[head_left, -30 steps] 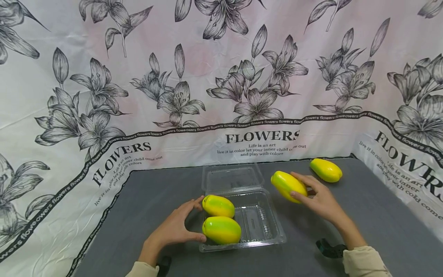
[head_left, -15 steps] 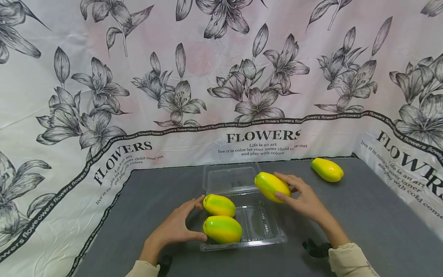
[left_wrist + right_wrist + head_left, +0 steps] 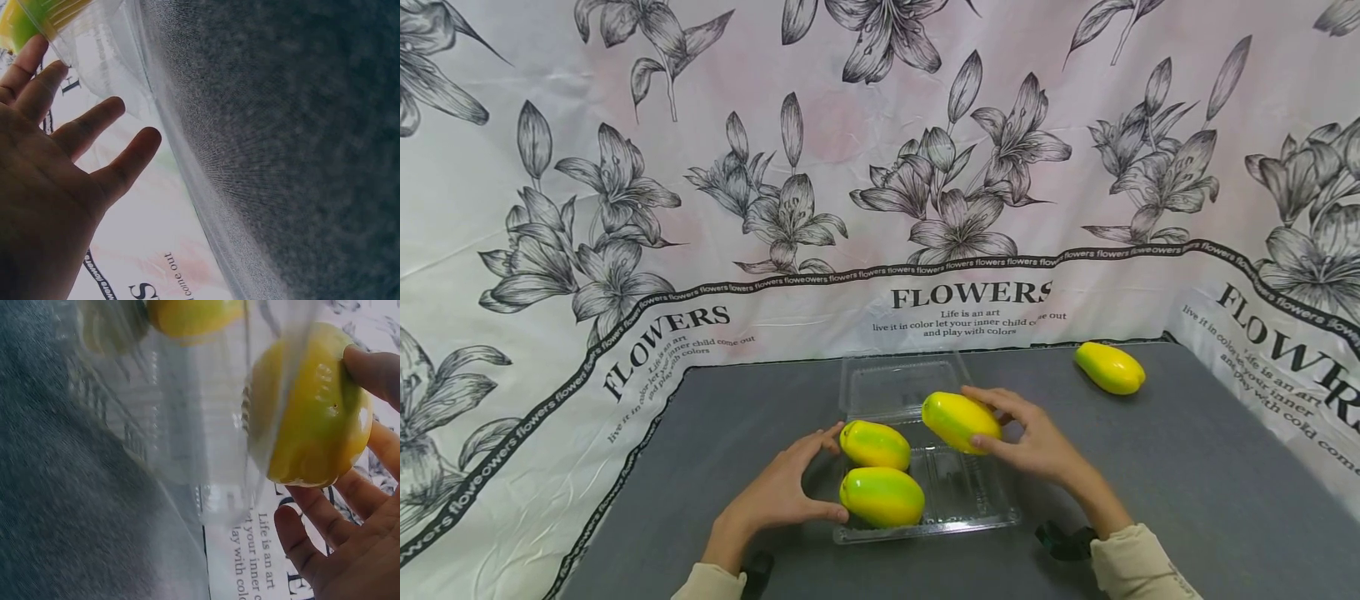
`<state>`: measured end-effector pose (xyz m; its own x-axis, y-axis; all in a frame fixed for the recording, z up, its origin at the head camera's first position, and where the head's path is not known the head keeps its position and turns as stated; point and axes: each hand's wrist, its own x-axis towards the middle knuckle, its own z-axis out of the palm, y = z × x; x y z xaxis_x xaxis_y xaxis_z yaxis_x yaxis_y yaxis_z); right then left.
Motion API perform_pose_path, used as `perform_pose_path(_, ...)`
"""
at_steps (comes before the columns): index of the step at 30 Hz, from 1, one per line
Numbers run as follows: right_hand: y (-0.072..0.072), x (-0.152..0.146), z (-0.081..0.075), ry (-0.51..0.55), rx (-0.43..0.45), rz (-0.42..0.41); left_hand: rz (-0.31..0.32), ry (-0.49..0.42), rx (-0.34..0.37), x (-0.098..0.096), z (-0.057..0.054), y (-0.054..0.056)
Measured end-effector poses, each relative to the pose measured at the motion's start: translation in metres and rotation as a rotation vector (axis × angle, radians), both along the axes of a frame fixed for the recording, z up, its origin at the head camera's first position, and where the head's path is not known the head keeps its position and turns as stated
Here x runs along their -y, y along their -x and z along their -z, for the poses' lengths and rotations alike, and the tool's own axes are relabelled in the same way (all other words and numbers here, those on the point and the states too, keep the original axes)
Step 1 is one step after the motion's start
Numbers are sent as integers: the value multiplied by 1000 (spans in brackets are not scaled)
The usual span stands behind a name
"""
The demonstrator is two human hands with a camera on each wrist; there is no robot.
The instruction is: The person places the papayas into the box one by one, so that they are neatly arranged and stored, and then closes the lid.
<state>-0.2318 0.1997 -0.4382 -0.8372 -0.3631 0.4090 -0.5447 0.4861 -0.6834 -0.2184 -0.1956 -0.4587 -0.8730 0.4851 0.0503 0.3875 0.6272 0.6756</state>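
My right hand (image 3: 1033, 437) grips a yellow-green papaya (image 3: 961, 422) between thumb and fingers, above the far right part of a clear plastic clamshell box (image 3: 958, 527). In the right wrist view, the papaya's rounded end (image 3: 319, 425) shows partly through the clear wall. Two more papayas lie side by side in the box's left half, one at the back (image 3: 875, 446) and one in front (image 3: 882, 497). At the left side of the box, my left hand (image 3: 781, 487) is spread with its fingertips at the rim; its fingers (image 3: 134, 159) look fairly straight in the left wrist view.
Another papaya (image 3: 1110, 368) lies at the back right of the dark grey table (image 3: 737, 417). The box's lid (image 3: 902, 386) is folded back behind it. A flower-printed cloth (image 3: 820, 321) hangs along the back and sides.
My right hand has carried its papaya leftward from beside the box to over it, then slightly lower. My left hand and the two papayas in the box stay in place.
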Motion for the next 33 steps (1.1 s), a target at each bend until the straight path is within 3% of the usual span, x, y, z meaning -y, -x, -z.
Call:
perform_pose_path(9,-1,16,10,-39,-18,-55,7,-5,5,2,2,1)
perform_pose_path(26,-5,28,23,-100,-37,-27,8,-11,18,2,-1,0)
perform_pose_path(33,-6,30,25,-140,-86,-4,6,-3,22,2,-1,0)
